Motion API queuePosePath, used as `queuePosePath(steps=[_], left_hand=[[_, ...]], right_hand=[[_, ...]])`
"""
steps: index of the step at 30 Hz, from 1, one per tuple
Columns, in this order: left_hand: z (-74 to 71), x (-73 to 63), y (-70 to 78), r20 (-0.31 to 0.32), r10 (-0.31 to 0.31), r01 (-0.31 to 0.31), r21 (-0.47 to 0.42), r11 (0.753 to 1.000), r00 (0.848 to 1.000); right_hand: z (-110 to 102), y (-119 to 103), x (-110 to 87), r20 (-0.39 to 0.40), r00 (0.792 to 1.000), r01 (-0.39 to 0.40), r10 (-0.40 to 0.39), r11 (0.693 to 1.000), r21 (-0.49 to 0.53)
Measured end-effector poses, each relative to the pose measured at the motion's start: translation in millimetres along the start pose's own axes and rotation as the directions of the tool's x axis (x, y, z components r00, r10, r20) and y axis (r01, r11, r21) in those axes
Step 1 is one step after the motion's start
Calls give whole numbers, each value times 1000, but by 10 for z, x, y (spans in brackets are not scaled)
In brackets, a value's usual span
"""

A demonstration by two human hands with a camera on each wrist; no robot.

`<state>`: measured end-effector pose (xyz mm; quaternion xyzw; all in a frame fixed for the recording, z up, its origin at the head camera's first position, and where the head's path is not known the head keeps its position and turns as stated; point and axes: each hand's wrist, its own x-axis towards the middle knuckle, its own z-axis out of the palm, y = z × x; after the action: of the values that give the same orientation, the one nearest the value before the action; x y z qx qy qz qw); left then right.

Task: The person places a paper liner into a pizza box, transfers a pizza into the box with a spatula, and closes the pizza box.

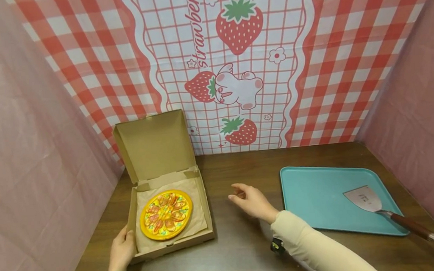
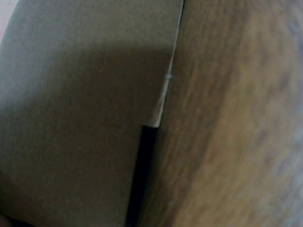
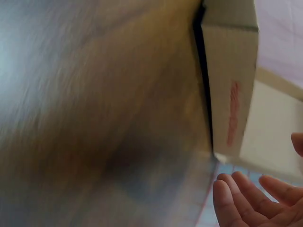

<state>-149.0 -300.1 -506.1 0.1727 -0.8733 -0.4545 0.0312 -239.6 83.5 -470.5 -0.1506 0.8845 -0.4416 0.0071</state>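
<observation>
A cardboard pizza box [image 1: 192, 240] stands on the left of the table with its lid [image 1: 156, 146] raised. Inside, on brown paper [image 1: 198, 220], lies a round toy pizza [image 1: 166, 215] with a yellow rim. My left hand [image 1: 121, 249] grips the box's left wall near the front corner. In the left wrist view a cardboard panel [image 2: 85, 94] fills much of the picture and the left hand is mostly out of frame. To the right of the box, my right hand [image 1: 253, 201] hovers over the table with relaxed fingers, holding nothing. The right wrist view shows its fingers [image 3: 241, 201] apart from the box.
On the right lies a teal tray [image 1: 313, 196]. A metal spatula [image 1: 365, 199] rests across it, its brown handle [image 1: 411, 225] reaching past the tray's front right corner. A strawberry-print cloth [image 1: 236, 83] hangs behind the wooden table [image 1: 238, 163], with pink curtains [image 1: 410, 107] on both sides.
</observation>
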Motion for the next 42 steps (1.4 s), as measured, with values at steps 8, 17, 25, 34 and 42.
queuePosePath(steps=[8,17,25,34,42], left_hand=[[-5,-2,-9,2,4,-4,-4,1000,1000],[-8,-8,0,9,-5,5,-1,1000,1000],[-15,-7,6,16,-15,15,-10,1000,1000],[-16,-1,27,12,1,-1,-8,1000,1000],[-21,5,30,30,-6,6,8,1000,1000]], right_hand=[[424,-114,39,118,990,72,-73,997,17],[709,-191,46,111,994,11,-20,997,81],[817,-231,73,142,989,19,-31,996,87],[807,-260,83,125,991,41,-47,998,45],[811,-238,77,125,990,65,-67,998,22]])
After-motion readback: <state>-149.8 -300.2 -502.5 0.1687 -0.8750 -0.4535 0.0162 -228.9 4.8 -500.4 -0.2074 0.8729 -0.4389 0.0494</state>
